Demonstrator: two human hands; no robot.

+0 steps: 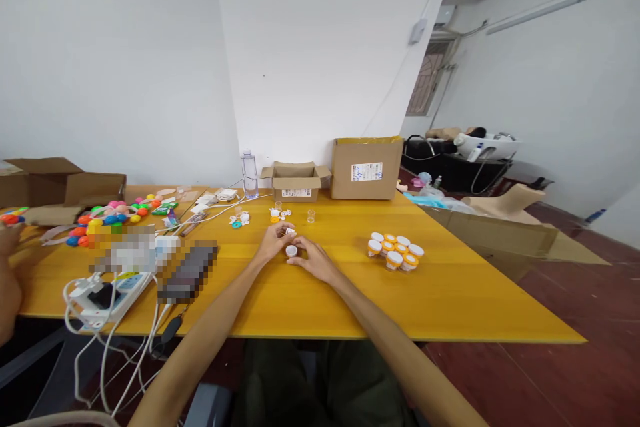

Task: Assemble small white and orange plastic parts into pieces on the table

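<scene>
My left hand (pixel 273 241) pinches a small white piece with reddish marks (pixel 290 231). Just below it, my right hand (pixel 319 261) curls its thumb and fingers around a small round white-topped container (pixel 291 251) low over the table. Both hands are close together, and their fingers partly cover what they hold. Beyond them lie several small white parts (pixel 285 214) and an orange ring (pixel 275 219). A clear plastic cup (pixel 311 216) stands behind my right hand. Off to the right is a cluster of small containers with white and orange lids (pixel 395 258).
An open cardboard box (pixel 296 181) and a larger closed carton (pixel 367 173) stand along the wall beside a clear bottle (pixel 249 177). On the left are a power strip (pixel 113 300) with cables, a blurred dark device (pixel 189 272), colourful balls (pixel 116 213) and another person's arm (pixel 7 280).
</scene>
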